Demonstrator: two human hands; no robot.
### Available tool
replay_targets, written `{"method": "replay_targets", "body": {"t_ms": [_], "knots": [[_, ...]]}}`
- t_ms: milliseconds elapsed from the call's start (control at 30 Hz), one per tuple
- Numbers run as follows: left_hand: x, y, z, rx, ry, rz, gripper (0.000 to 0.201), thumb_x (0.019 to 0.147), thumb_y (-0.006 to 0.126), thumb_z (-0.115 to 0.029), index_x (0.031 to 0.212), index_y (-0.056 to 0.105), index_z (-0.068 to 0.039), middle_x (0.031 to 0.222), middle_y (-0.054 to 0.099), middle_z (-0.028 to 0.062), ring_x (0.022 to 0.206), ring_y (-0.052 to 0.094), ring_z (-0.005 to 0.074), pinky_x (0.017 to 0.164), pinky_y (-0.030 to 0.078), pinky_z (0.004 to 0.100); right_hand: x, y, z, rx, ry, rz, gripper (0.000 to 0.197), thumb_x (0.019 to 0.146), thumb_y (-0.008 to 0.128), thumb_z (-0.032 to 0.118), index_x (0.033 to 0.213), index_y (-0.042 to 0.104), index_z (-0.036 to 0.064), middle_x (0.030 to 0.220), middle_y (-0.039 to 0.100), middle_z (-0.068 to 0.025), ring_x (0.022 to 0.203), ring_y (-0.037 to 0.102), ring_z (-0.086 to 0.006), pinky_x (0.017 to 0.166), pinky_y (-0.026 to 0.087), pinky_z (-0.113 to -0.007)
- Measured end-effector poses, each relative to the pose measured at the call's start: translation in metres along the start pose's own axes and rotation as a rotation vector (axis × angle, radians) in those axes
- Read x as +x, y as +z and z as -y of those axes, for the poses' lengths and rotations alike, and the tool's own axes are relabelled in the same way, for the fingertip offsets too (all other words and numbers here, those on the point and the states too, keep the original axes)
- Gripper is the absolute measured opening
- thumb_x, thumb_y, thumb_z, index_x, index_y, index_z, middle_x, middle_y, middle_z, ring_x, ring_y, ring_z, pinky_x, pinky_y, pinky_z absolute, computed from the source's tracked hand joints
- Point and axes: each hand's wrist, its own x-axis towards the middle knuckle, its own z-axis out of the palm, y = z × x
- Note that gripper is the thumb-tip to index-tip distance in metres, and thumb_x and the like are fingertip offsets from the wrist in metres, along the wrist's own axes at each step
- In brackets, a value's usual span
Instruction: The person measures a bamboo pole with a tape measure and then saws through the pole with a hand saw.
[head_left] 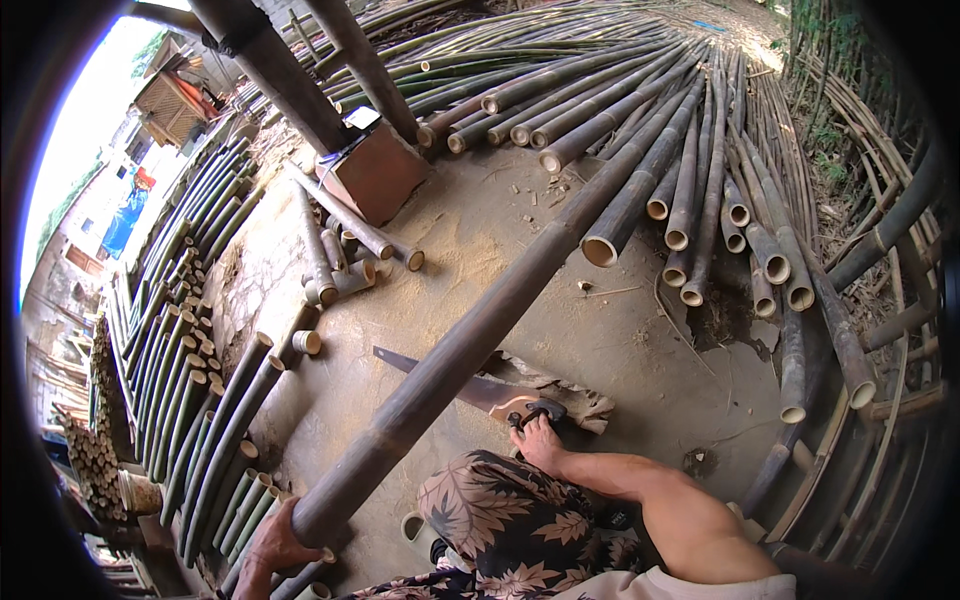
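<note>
A long dark bamboo pole (pixel 440 385) slants across the middle, from the far stack down to my left side. My left hand (pixel 283 540) is wrapped round it close to its near end. In my right hand (pixel 540 445) is the dark handle of a handsaw (pixel 490 394), held just right of the pole. The saw's blade lies across the pole's line, its tip showing on the left side. The pole hides the middle of the blade, and I cannot tell whether the teeth touch it. Beside the saw lies a rough, bark-like piece of wood (pixel 590 408).
Cut bamboo poles (pixel 690 210) fan out at the far right. Shorter bamboo lengths (pixel 175 390) stand in rows on the left. Loose cut pieces (pixel 340 270) lie near a reddish block (pixel 375 175) at the foot of two posts. Sawdust covers part of the concrete floor (pixel 450 260).
</note>
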Motion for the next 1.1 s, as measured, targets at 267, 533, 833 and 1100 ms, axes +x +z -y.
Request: {"method": "replay_targets", "body": {"t_ms": [267, 533, 833, 1100], "knots": [[-0.077, 0.026, 0.158, 0.345, -0.238, -0.576, 0.091, 0.046, 0.085, -0.021, 0.128, 0.046, -0.008, 0.117, 0.058, 0.0166, 0.114, 0.054, 0.0368, 0.100, 0.043, 0.0443, -0.024, -0.021, -0.053, 0.045, -0.296, -0.453, 0.055, 0.091, 0.046, 0.011, 0.145, 0.042, 0.0148, 0.078, 0.064, -0.0084, 0.074, 0.064, -0.0219, 0.069, 0.048, -0.036], [-0.079, -0.030, 0.134, 0.168, -0.359, -0.074, 0.113, 0.046, 0.092, -0.046, 0.136, 0.042, -0.001, 0.137, 0.045, 0.0236, 0.133, 0.040, 0.0376, 0.113, 0.034, 0.0436, -0.135, -0.136, -0.058, 0.514, -0.127, -0.576, 0.058, 0.078, 0.063, 0.017, 0.134, 0.055, 0.0059, 0.075, 0.069, -0.0120, 0.060, 0.068, -0.0225, 0.057, 0.057, -0.035], [0.179, -0.078, -0.098, -0.063, 0.548, -0.218, 0.113, 0.068, 0.070, -0.075, 0.136, 0.042, 0.012, 0.137, 0.048, 0.0315, 0.129, 0.048, 0.0372, 0.110, 0.037, 0.0413, -0.313, -0.259, 0.011, 0.977, 0.667, -0.520, 0.055, 0.073, 0.068, 0.009, 0.126, 0.058, -0.0035, 0.092, 0.070, -0.0217, 0.079, 0.072, -0.0290, 0.072, 0.055, -0.034], [0.347, 0.054, -0.199, 0.122, 0.234, -0.482, 0.091, 0.070, 0.081, -0.045, 0.135, 0.043, 0.005, 0.129, 0.057, 0.0238, 0.119, 0.059, 0.0333, 0.098, 0.048, 0.0544, -0.268, -0.334, 0.113, 1.132, 1.246, -0.694, 0.055, 0.078, 0.063, 0.012, 0.128, 0.055, -0.0094, 0.103, 0.068, -0.0155, 0.087, 0.065, -0.0197, 0.081, 0.051, -0.030]]}}
